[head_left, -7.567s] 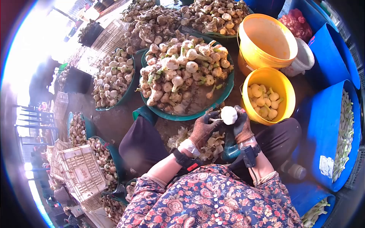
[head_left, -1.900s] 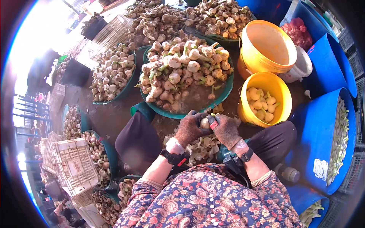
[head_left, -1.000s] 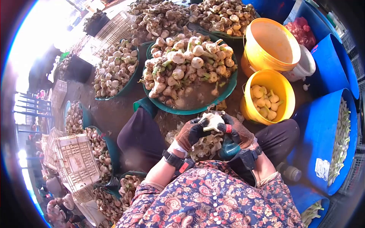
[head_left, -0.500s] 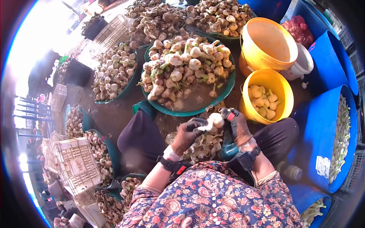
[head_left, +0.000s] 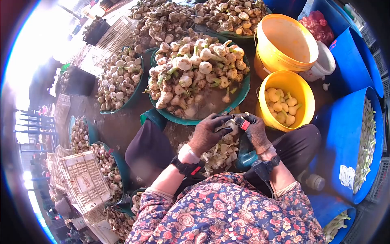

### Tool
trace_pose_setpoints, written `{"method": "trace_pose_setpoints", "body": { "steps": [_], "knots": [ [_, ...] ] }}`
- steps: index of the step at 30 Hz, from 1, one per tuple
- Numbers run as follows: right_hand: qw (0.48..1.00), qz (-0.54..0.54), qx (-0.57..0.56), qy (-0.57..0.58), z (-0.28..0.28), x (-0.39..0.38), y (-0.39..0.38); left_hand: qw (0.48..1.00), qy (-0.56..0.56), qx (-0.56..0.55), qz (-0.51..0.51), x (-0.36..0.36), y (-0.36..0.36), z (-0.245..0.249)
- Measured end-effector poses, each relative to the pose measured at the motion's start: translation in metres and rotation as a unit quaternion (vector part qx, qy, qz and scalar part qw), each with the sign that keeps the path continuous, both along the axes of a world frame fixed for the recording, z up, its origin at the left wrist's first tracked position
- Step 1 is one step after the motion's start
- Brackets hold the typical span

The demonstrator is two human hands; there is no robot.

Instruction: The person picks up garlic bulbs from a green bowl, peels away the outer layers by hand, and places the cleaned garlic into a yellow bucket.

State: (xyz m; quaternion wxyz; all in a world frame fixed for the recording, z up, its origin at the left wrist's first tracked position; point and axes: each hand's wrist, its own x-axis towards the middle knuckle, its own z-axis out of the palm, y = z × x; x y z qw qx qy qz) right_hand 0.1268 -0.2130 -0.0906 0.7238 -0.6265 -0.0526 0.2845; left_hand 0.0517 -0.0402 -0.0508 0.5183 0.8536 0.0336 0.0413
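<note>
In front of my lap, my gloved left hand closes its fingers and thumb around a pale garlic bulb, which is partly covered. My gloved right hand is curled at the bulb's right side. A small red patch shows at its fingers, but what they hold is hidden. Just beyond both hands is a green tub heaped with untrimmed garlic. Loose peelings lie below my hands. A yellow bucket to the right holds several clean, peeled bulbs.
Another yellow bucket and a white bucket stand farther back. Blue barrels line the right side, one holding cut stems. Pale plastic crates and more garlic tubs occupy the left.
My left hand has moved right and turned over the bulb, covering more of it. The bulb's stem, visible before, is now hidden. My right hand stays beside it.
</note>
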Motion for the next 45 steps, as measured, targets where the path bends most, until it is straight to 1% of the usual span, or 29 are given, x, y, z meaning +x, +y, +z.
{"method": "trace_pose_setpoints", "body": {
  "steps": [2,3,4,6,7,10,13,16,17,19,20,21,22,23,27,29,30,32,33,34,35,36,37,38,40,41,42,44,45],
  "knots": [
    [0.998,-0.022,-0.019,-0.049,0.003,-0.003,0.001,0.998,-0.020,0.050,-0.032,0.004,-0.002,-0.006],
    [0.997,-0.027,-0.030,-0.068,0.006,-0.006,0.000,0.999,0.028,0.016,-0.021,0.003,-0.003,-0.007],
    [0.995,-0.031,-0.041,-0.087,0.008,-0.009,0.001,0.997,0.064,-0.045,0.010,0.004,-0.006,-0.009],
    [0.988,-0.038,-0.050,-0.139,0.001,-0.013,0.005,0.974,0.135,-0.164,0.078,0.006,-0.012,-0.018],
    [0.984,-0.042,-0.054,-0.166,-0.003,-0.014,0.007,0.965,0.143,-0.201,0.084,0.006,-0.013,-0.022],
    [0.971,-0.043,-0.064,-0.225,-0.005,-0.018,0.008,0.957,0.153,-0.227,0.100,0.003,-0.017,-0.028],
    [0.994,-0.076,-0.015,-0.078,0.006,-0.022,0.011,0.908,0.154,-0.359,0.149,-0.003,-0.012,-0.043],
    [0.990,-0.108,0.009,-0.088,-0.003,-0.020,0.012,0.889,0.169,-0.378,0.197,-0.012,-0.007,-0.039],
    [0.989,-0.106,-0.005,-0.105,-0.003,-0.020,0.012,0.871,0.175,-0.401,0.222,-0.014,-0.008,-0.036],
    [0.985,-0.097,-0.031,-0.137,-0.003,-0.023,0.012,0.920,0.156,-0.298,0.204,-0.014,-0.014,-0.030],
    [0.973,-0.091,-0.069,-0.203,-0.005,-0.025,0.012,0.939,0.145,-0.245,0.194,-0.014,-0.017,-0.029],
    [0.953,-0.085,-0.107,-0.269,-0.008,-0.026,0.011,0.953,0.128,-0.205,0.182,-0.014,-0.015,-0.044],
    [0.928,-0.079,-0.143,-0.334,-0.006,-0.027,0.011,0.951,0.134,-0.205,0.187,-0.012,-0.016,-0.044],
    [0.907,-0.077,-0.145,-0.388,-0.003,-0.028,0.012,0.950,0.140,-0.206,0.191,-0.010,-0.017,-0.045],
    [0.895,-0.064,-0.161,-0.411,0.005,-0.032,0.011,0.955,0.142,-0.177,0.193,-0.006,-0.020,-0.041],
    [0.895,-0.058,-0.164,-0.410,0.003,-0.034,0.012,0.932,0.180,-0.241,0.204,-0.002,-0.019,-0.042],
    [0.910,-0.072,-0.154,-0.379,-0.004,-0.034,0.013,0.918,0.198,-0.271,0.209,-0.001,-0.017,-0.044],
    [0.935,-0.100,-0.136,-0.313,-0.015,-0.034,0.014,0.942,0.185,-0.179,0.217,-0.001,-0.016,-0.048],
    [0.971,-0.139,-0.066,-0.184,-0.020,-0.033,0.013,0.950,0.178,-0.133,0.219,-0.001,-0.016,-0.052],
    [0.983,-0.175,0.006,-0.052,-0.019,-0.028,0.014,0.951,0.193,-0.075,0.228,-0.003,-0.013,-0.058],
    [0.972,-0.205,0.078,0.082,-0.010,-0.023,0.018,0.949,0.208,-0.019,0.237,-0.008,-0.008,-0.066],
    [0.948,-0.233,0.130,0.171,0.001,-0.016,0.015,0.943,0.221,0.039,0.244,-0.015,-0.002,-0.078],
    [0.966,-0.189,0.093,0.148,-0.004,-0.009,0.006,0.943,0.221,0.165,0.189,-0.026,0.008,-0.103],
    [0.980,-0.145,0.054,0.127,-0.005,-0.005,-0.004,0.948,0.228,0.153,0.161,-0.032,0.011,-0.099],
    [0.969,-0.167,0.055,0.174,-0.005,-0.004,-0.002,0.956,0.240,0.125,0.112,-0.035,0.012,-0.089],
    [0.963,-0.174,0.055,0.198,-0.004,-0.005,-0.001,0.972,0.182,0.072,0.134,-0.031,0.009,-0.085],
    [0.965,-0.173,0.056,0.191,-0.006,-0.005,0.001,0.971,0.189,0.005,0.144,-0.027,0.008,-0.080],
    [0.968,-0.168,0.056,0.175,-0.011,-0.007,0.004,0.957,0.199,-0.129,0.164,-0.008,-0.003,-0.033],
    [0.975,-0.161,0.033,0.148,-0.015,-0.009,0.006,0.959,0.186,-0.146,0.157,-0.002,-0.009,-0.028]
  ]
}}
